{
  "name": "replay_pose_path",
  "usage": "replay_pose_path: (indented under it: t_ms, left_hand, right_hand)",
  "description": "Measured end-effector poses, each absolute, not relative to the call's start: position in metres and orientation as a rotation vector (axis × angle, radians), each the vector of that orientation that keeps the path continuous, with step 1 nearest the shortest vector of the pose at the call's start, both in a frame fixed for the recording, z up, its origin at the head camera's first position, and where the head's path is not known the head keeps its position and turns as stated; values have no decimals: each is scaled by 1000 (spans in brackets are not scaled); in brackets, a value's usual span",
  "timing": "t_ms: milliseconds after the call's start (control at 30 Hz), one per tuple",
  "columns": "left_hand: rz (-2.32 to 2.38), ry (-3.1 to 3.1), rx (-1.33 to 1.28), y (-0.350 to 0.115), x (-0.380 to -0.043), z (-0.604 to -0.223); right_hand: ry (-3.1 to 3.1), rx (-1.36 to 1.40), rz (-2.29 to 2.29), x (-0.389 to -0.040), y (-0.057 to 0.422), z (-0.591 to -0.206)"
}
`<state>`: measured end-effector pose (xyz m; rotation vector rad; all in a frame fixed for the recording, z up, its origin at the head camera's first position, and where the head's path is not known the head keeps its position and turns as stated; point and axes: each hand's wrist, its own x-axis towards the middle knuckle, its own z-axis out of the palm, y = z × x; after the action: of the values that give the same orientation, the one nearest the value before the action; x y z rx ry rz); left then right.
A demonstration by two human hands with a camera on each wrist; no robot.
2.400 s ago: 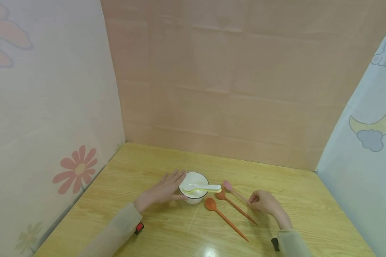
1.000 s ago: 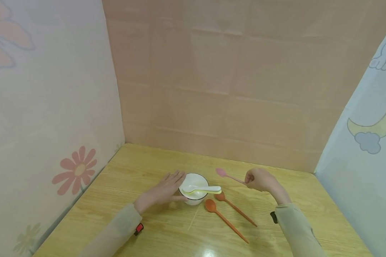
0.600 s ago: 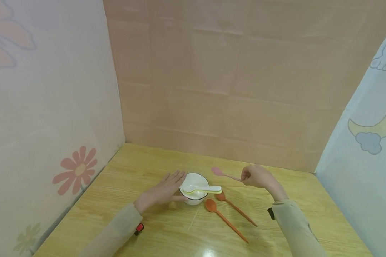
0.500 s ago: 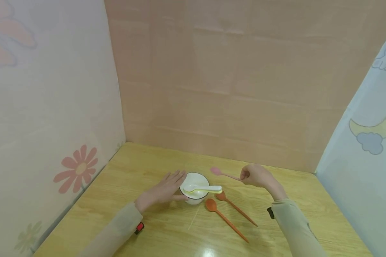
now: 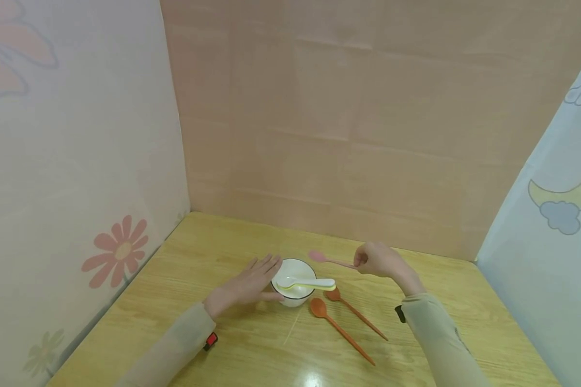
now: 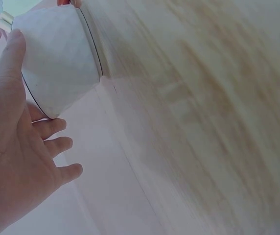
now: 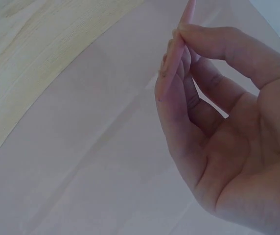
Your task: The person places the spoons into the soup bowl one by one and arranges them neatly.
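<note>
A white bowl with a dark rim (image 5: 291, 302) stands on the table, also seen from its side as a faceted white bowl (image 6: 61, 54) in the left wrist view. My left hand (image 5: 247, 285) rests against its left side, fingers and thumb stretched out along the rim. Lying across the bowl are a white spoon (image 5: 314, 282) and a yellow spoon (image 5: 325, 287), one on top of the other. With thumb and fingertips, my right hand (image 5: 382, 262) pinches the handle end of a pink spoon (image 5: 318, 256), whose head points left, behind and right of the bowl.
Two orange long-handled spoons lie right of the bowl: a nearer orange spoon (image 5: 341, 330) and a farther orange spoon (image 5: 358, 313). The wooden table (image 5: 252, 344) is bounded by a tan back cloth (image 5: 290, 134) and printed side cloths.
My right hand has lifted the pink spoon from beside the orange spoons and carried it back and leftward, nearer the bowl. The left hand has stayed at the bowl.
</note>
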<state>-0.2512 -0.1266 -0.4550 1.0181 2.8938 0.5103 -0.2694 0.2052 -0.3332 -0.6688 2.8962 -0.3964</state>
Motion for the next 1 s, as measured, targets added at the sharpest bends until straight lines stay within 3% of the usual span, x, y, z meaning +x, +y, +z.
replay_pose_path:
  t_ms: [1000]
  left_hand:
    - [481, 2909, 1023, -126, -252, -458]
  right_hand:
    - [2876, -771, -325, -279, 177, -329]
